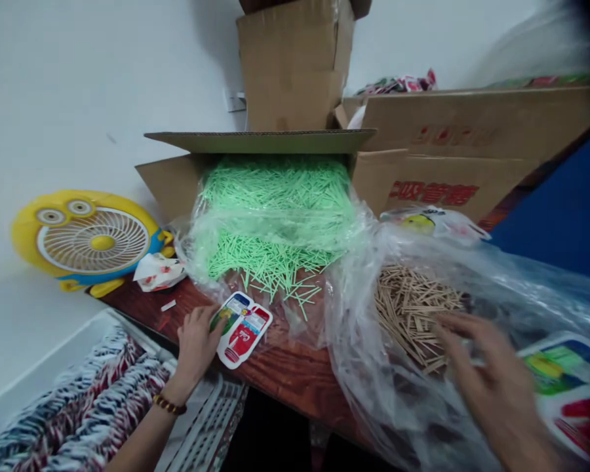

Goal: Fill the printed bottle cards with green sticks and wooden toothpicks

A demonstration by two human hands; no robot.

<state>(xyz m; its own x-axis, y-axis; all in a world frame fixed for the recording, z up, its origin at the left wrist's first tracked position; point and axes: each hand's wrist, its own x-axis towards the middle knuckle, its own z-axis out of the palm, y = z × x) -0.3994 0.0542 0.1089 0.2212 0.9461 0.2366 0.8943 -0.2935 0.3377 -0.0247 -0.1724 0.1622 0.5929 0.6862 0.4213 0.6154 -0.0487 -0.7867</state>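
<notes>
At the table's front edge my left hand (199,335), with a beaded bracelet on its wrist, grips the left edge of a flat printed cola packet (246,338). The packet has a red bottle picture on one half and a green and yellow picture on the other. My right hand (489,373) is slightly blurred, its fingers stretched out at the right side of a pile of thin brown sticks (413,308). Nothing shows clearly between those fingers. The sticks lie on clear plastic. Light green sticks (275,196) spill from a bagged heap in an open carton.
A yellow cartoon fan (96,239) and a crumpled wrapper (158,271) stand at the left. Cardboard boxes (295,65) rise behind. Another printed packet (575,393) is at the right, beside plastic sheeting (354,328). Rows of bundled packets (93,400) lie below left.
</notes>
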